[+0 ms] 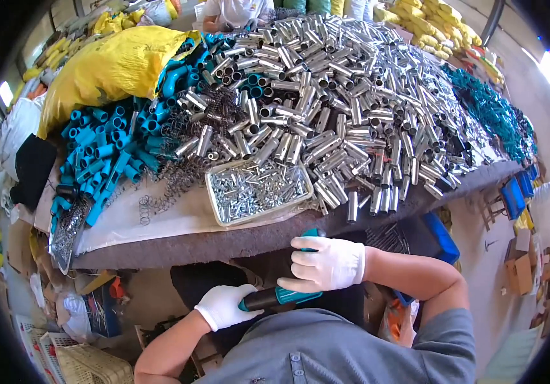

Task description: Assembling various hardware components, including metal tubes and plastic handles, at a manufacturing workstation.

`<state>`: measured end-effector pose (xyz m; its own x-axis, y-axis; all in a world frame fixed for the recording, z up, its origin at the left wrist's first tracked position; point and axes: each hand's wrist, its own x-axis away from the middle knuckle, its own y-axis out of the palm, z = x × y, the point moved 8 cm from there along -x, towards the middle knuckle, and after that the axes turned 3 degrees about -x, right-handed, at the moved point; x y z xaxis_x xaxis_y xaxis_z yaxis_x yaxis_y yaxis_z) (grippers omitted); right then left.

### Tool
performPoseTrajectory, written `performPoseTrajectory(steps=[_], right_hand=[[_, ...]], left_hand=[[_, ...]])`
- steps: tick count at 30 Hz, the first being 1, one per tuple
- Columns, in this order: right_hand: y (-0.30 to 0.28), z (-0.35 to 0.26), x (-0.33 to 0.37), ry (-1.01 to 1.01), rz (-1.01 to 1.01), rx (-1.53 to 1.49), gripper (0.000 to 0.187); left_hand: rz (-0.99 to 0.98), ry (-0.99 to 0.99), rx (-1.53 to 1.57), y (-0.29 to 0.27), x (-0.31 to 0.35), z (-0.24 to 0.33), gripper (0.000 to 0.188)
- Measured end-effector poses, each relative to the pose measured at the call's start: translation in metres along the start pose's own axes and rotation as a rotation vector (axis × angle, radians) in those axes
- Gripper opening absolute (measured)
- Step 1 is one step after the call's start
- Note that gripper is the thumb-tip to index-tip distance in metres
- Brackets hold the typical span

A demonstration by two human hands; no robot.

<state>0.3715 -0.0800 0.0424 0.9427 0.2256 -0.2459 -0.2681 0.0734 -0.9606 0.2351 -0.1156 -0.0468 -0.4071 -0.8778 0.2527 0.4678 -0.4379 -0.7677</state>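
In front of my chest, below the table edge, I hold a black-and-teal tube-shaped tool [265, 299] with both gloved hands. My left hand [225, 306], in a white glove, is closed round its black left end. My right hand [331, 264], gloved in white too, has its fingers curled over the teal part. More teal plastic [313, 233] shows above the right fingers; I cannot tell whether it is one piece with the tool. Nearest on the table is a clear plastic tray [213, 206] of small metal pins.
A big heap of shiny metal tubes [352, 115] covers the table. Teal plastic sleeves [105, 152] spill beside a yellow sack [112, 70], with dark coil springs [188, 128] between. Teal pieces [489, 109] lie far right. Across the table sits another person [240, 14]. A blue bin [440, 237] stands right.
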Motion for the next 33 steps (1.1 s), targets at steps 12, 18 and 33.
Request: performPoseTrajectory(steps=[12,18,33], right_hand=[[0.037,0.027,0.051,1.146,0.839,-0.97,0.037],[0.019,0.054,0.044,0.463,0.347,-0.744,0.065],[0.006,0.18,0.144,1.052,0.182,0.199,0.012]], left_hand=[[1.473,-0.027,0.106,-0.109,0.045,-0.004,0.082],[0.788,0.134,1.944,-0.061,-0.033,-0.007,0.043],[0.503,0.207,1.294,-0.019,-0.065,0.022,0.055]])
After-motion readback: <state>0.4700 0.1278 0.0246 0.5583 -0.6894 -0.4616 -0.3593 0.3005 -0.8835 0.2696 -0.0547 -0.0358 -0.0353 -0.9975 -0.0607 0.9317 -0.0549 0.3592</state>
